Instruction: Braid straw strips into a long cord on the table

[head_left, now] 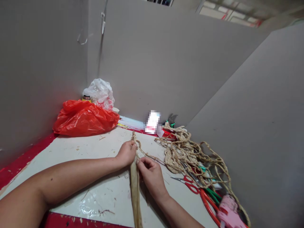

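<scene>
Plant-fibre strip [134, 186], held over the middle of the white sheet [92, 150], is pinched near its far end by the left hand [127, 153] and apparently at its edge by the right hand [153, 177]; only a short far section appears twisted, the long near length seemingly unworked.

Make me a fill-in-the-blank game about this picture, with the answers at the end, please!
1. Of the left hand and the right hand, the ____ one reaches farther forward along the dry strip.
2. The big heap of cord lies to the ____ of both hands.
3. The scissors beside the heap have ____ handles.
4. The glue gun near the bottom corner is mostly ____ in colour.

Missing words: left; right; red; pink.
</scene>
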A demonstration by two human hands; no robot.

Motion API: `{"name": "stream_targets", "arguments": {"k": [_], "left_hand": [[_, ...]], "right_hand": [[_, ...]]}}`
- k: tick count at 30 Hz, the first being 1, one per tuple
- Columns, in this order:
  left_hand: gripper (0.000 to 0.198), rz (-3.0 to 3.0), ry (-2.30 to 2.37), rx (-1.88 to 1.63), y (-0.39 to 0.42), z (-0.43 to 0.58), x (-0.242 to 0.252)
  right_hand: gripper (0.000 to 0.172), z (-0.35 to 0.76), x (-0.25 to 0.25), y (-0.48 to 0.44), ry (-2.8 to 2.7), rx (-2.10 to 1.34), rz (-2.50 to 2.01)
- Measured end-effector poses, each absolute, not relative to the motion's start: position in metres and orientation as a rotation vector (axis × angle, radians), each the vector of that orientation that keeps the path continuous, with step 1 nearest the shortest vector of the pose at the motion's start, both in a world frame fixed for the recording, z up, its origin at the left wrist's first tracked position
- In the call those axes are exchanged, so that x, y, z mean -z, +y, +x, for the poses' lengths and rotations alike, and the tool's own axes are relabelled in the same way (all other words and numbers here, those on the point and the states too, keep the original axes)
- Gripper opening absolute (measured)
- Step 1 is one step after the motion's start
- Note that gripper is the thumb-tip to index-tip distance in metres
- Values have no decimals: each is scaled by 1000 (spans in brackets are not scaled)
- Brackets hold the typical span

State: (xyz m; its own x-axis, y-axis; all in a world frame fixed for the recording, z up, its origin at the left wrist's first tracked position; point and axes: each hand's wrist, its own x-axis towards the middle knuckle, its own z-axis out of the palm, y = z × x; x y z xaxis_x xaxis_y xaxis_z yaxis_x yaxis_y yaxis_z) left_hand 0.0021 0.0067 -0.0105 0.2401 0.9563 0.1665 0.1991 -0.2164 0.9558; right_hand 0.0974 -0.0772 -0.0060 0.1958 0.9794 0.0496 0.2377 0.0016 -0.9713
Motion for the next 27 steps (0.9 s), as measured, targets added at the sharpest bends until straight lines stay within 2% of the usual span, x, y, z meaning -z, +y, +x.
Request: {"name": "stream_targets", "arguments": {"k": [9, 22, 27], "left_hand": [[24, 1690, 1028, -1006, 8, 4, 15], [20, 1718, 1143, -944, 2, 4, 16], [21, 1680, 1166, -1016, 1, 5, 17]], "right_hand": [[27, 102, 5, -74, -1127, -1098, -1453], [30, 108, 2, -70, -1334, -1099, -1501], [28, 106, 3, -70, -1470, -883, -1460]]}}
